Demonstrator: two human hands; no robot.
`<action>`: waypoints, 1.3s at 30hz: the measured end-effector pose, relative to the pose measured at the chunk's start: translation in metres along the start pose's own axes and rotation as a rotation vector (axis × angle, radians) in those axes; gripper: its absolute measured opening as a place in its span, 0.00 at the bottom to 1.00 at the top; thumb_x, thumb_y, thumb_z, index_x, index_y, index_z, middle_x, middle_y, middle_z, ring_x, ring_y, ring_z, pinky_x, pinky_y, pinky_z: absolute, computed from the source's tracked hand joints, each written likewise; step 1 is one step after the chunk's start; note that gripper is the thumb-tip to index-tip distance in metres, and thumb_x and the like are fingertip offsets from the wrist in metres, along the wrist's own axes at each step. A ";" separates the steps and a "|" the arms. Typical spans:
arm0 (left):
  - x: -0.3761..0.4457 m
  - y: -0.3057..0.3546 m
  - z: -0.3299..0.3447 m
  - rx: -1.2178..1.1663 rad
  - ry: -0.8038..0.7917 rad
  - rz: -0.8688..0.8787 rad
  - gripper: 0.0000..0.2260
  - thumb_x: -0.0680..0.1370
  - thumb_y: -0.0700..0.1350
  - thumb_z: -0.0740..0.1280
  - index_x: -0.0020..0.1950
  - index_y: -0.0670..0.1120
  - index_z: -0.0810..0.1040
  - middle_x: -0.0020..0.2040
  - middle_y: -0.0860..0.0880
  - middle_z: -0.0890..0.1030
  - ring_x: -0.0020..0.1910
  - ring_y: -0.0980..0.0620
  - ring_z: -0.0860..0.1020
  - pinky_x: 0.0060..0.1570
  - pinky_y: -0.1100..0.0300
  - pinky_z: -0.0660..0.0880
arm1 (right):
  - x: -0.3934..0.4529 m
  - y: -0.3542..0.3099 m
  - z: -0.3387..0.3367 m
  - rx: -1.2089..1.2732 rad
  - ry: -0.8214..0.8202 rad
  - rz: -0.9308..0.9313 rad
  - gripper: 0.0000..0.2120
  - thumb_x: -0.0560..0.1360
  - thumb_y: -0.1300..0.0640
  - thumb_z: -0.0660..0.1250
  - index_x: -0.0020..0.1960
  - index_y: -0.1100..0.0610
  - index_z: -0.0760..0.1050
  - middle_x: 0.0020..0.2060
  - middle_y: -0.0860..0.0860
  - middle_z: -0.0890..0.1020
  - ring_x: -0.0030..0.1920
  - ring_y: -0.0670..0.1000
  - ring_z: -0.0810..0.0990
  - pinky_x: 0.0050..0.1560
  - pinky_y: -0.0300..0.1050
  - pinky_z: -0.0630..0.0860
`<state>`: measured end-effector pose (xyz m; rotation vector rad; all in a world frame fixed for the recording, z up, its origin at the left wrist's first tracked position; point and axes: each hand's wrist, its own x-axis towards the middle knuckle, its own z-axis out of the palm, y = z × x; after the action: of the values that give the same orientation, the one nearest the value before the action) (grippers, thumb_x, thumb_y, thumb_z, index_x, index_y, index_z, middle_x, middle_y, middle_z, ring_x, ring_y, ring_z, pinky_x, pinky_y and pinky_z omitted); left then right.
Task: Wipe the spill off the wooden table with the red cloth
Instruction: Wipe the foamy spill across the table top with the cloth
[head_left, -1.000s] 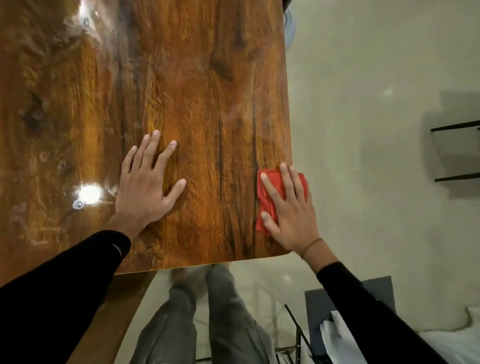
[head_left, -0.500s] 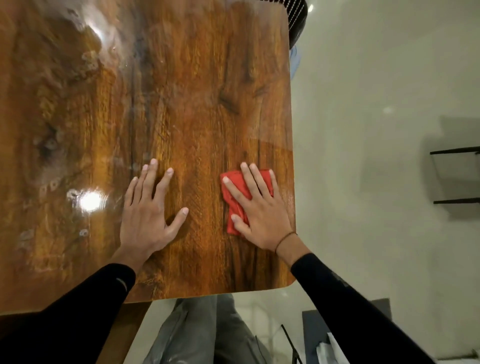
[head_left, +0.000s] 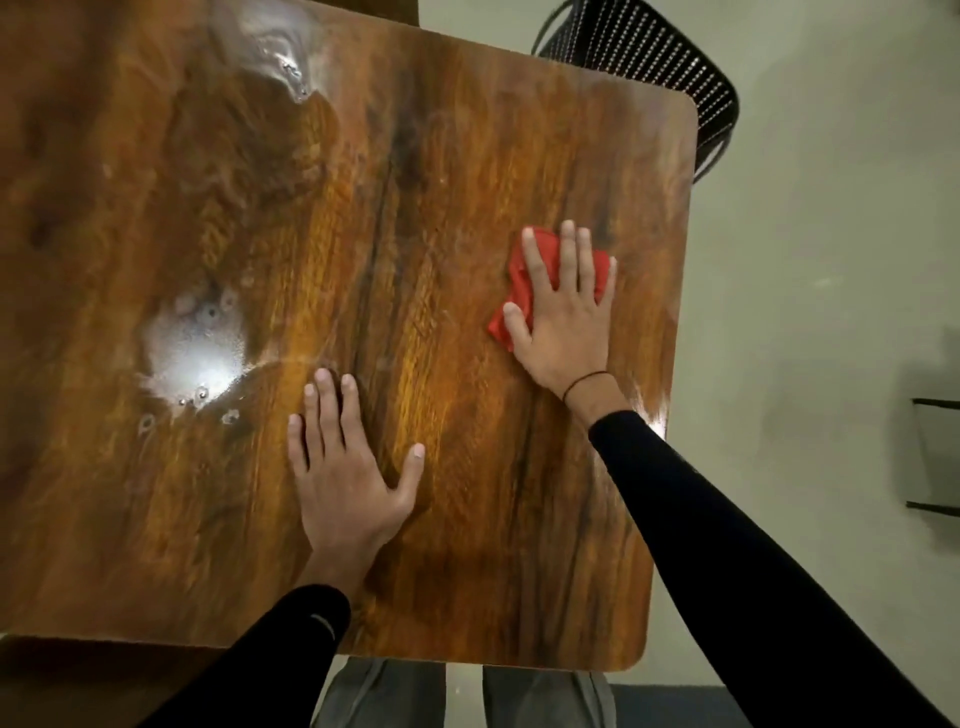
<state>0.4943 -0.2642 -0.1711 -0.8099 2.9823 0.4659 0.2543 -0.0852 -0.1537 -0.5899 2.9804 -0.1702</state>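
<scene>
A glossy wooden table fills most of the view. My right hand presses flat on a crumpled red cloth on the right half of the table, fingers spread over it. My left hand lies flat on the bare wood nearer to me, fingers apart, holding nothing. A wet spill with droplets shines to the left of my left hand. A second wet streak glistens at the far edge of the table.
A black perforated chair stands past the table's far right corner. Pale floor lies to the right, with a dark-framed shelf at the right edge. My grey trouser legs show below the near edge.
My right hand has slid the red cloth away from the near right edge, farther up the table. My left hand stays flat. The view has shifted, and more of the table's far end shows.
</scene>
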 end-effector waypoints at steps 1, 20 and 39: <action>0.000 -0.001 0.001 0.006 0.000 0.001 0.48 0.80 0.70 0.61 0.91 0.43 0.52 0.92 0.41 0.50 0.91 0.43 0.49 0.89 0.42 0.43 | 0.001 -0.009 0.001 -0.003 -0.010 -0.097 0.41 0.86 0.35 0.58 0.94 0.48 0.50 0.92 0.60 0.48 0.92 0.64 0.46 0.88 0.76 0.46; 0.000 0.001 0.004 -0.075 0.121 -0.255 0.48 0.82 0.70 0.62 0.92 0.46 0.48 0.92 0.44 0.44 0.91 0.44 0.46 0.89 0.42 0.44 | 0.128 -0.067 -0.007 -0.085 -0.121 -0.638 0.41 0.86 0.31 0.54 0.94 0.45 0.48 0.93 0.59 0.49 0.92 0.63 0.47 0.89 0.73 0.44; 0.003 0.001 0.007 -0.025 0.120 -0.569 0.50 0.81 0.73 0.60 0.92 0.43 0.48 0.92 0.43 0.44 0.91 0.42 0.45 0.89 0.40 0.43 | 0.154 -0.148 0.008 -0.112 -0.142 -0.878 0.42 0.84 0.32 0.57 0.94 0.43 0.49 0.93 0.57 0.50 0.92 0.63 0.48 0.89 0.72 0.46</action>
<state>0.4910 -0.2625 -0.1773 -1.6594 2.6565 0.4322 0.1690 -0.2813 -0.1541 -1.7856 2.3938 -0.0150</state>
